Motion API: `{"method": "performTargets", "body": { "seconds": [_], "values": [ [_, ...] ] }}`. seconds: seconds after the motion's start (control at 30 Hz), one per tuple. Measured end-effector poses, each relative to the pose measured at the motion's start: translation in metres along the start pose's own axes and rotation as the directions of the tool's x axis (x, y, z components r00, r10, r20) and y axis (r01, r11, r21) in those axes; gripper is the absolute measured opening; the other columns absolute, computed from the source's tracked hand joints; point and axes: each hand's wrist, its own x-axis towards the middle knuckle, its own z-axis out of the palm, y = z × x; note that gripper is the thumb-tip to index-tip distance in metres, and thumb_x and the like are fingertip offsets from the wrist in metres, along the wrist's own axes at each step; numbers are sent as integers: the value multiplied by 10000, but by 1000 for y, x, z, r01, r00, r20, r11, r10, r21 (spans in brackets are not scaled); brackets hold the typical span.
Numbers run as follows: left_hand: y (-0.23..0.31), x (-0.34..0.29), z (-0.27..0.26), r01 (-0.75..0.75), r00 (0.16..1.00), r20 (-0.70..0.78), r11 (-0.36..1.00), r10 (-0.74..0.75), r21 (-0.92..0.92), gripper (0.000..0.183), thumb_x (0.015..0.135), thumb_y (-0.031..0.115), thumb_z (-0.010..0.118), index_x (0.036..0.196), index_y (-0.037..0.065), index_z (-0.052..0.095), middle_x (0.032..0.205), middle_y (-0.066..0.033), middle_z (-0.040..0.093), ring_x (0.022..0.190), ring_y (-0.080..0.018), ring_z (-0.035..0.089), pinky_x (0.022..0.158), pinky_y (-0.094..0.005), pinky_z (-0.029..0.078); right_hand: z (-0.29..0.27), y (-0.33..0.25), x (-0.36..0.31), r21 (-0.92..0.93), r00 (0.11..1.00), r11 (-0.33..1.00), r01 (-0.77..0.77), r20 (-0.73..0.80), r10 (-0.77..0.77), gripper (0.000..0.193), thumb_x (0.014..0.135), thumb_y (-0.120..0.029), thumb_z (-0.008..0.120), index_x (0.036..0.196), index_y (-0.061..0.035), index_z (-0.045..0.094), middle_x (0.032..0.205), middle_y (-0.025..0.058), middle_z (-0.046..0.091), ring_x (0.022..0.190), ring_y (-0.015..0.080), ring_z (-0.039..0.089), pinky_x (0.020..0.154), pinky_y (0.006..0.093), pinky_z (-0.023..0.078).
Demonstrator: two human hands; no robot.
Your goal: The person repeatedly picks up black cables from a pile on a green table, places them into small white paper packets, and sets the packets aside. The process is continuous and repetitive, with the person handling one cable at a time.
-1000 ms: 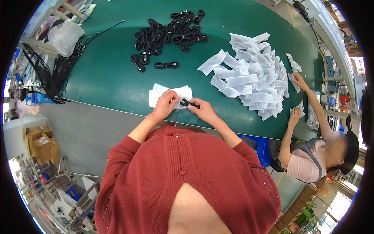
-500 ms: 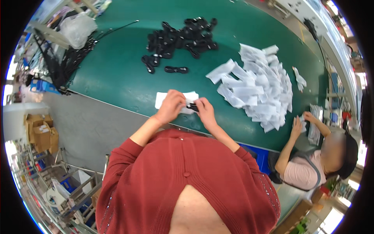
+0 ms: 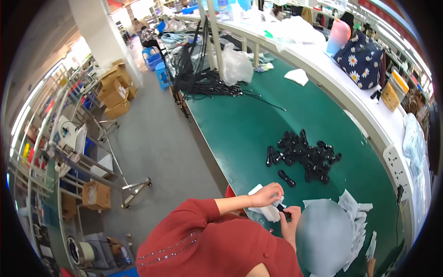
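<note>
Near tabletop (image 3: 240, 124) edge: left hand (image 3: 266, 195) fingers curl onto white paper slips (image 3: 266, 212); right hand (image 3: 291, 220) fingers pinch small black plastic piece (image 3: 283, 212) beside them. Black pieces pile (image 3: 307, 154) farther off.

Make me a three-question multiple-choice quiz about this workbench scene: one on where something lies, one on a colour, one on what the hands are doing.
1. Where does the heap of small black parts lie?
A. on the green table
B. on the grey floor
C. in a cardboard box

2. What colour is the person's sleeve?
A. blue
B. red
C. white

3. How are the left hand and right hand occupied?
A. both resting flat and empty
B. both raised off the table
C. together, holding a white slip and a small black part

Answers: 1 A, the heap sits mid-table beyond the hands. 2 B, the sleeve is red. 3 C, the fingers meet at the table's near edge around the slip and the black part.
</note>
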Motion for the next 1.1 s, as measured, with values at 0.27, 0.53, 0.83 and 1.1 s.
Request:
{"method": "performTargets", "body": {
  "seconds": [0.27,0.53,0.83,1.1],
  "values": [
    [16,-11,16,55,996,77,996,-50,-67,110,835,17,584,810,54,484,1035,-99,543,1016,-279,524,859,-379,445,-3,9,-3,-27,1000,999,-26,18,26,141,767,35,695,843,-11,585,796,98,510,652,194,535,554,286,422],
    [6,-21,19,102,995,8,994,-102,-39,80,855,28,577,845,22,498,1044,-114,532,958,-272,546,834,-361,456,-11,-5,-6,24,996,997,-72,56,71,151,753,15,703,818,-21,572,773,58,498,656,161,492,593,271,392],
    [-14,-36,13,160,976,-149,987,-159,-2,83,860,59,584,833,23,514,891,-103,556,899,-274,541,783,-369,455,-13,4,-19,-12,1000,999,30,8,-30,161,742,28,703,821,-17,570,784,96,509,696,227,520,630,305,415],
    [-46,-23,-1,141,951,-275,990,-143,-26,109,841,3,599,893,94,572,972,-53,564,902,-203,550,800,-311,451,-10,19,-16,415,867,836,-358,-185,463,111,909,-86,632,913,-26,538,826,28,544,723,85,509,587,237,448]
  ]
}}
